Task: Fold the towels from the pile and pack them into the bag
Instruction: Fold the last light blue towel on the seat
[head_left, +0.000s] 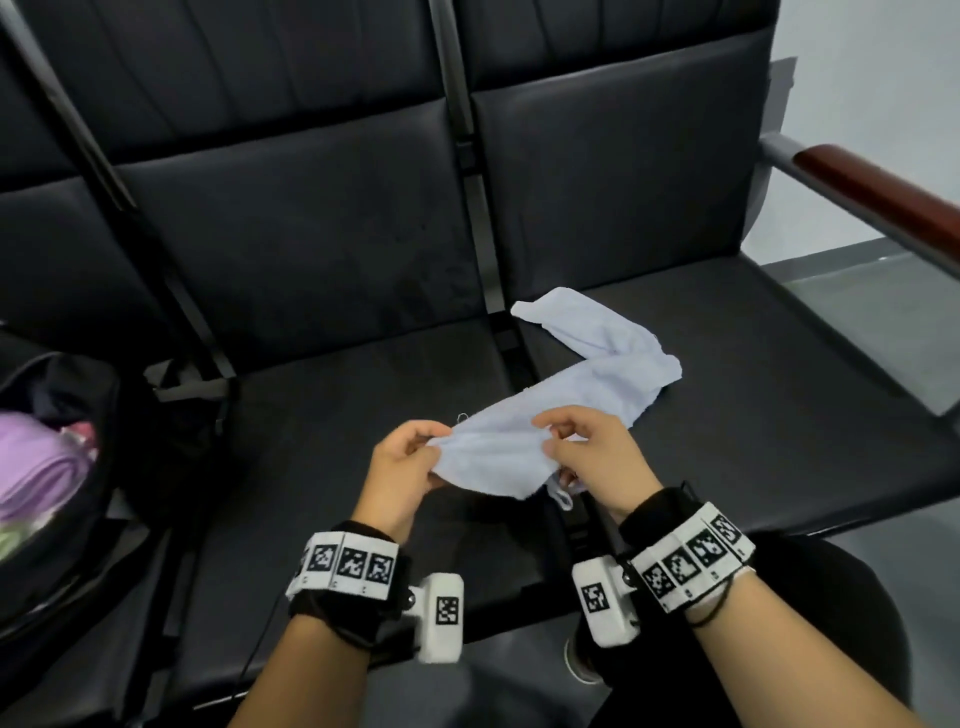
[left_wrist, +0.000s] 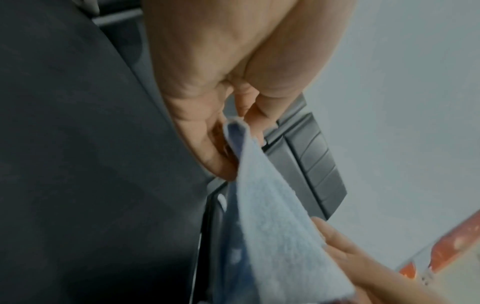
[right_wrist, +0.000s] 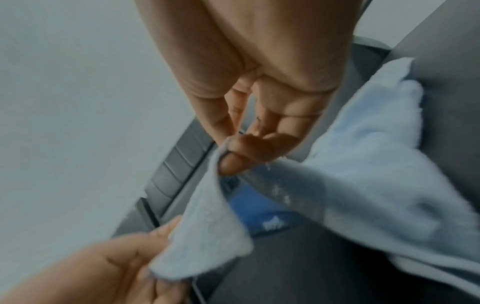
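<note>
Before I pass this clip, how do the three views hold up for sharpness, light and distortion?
Head view: evenly lit, pale blue towel and both hands sharp; the open bag at the left edge is smeared, and seat lines bow from the wide lens. Left wrist view: dim, soft, the left hand looms large. Right wrist view: dim, blurred, the right hand pinching cloth.

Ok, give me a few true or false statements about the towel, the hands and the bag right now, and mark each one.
1. Both hands pinch the pale blue towel. True: the left hand and the right hand each hold its near end.
2. The towel is neatly folded. False: it is crumpled, its far end trailing on the black seat.
3. The black bag sits to the person's left. True.
4. The bag holds nothing. False: a purple towel lies inside.
5. The towel hangs wholly in the air. False: only its near end is lifted.
</note>
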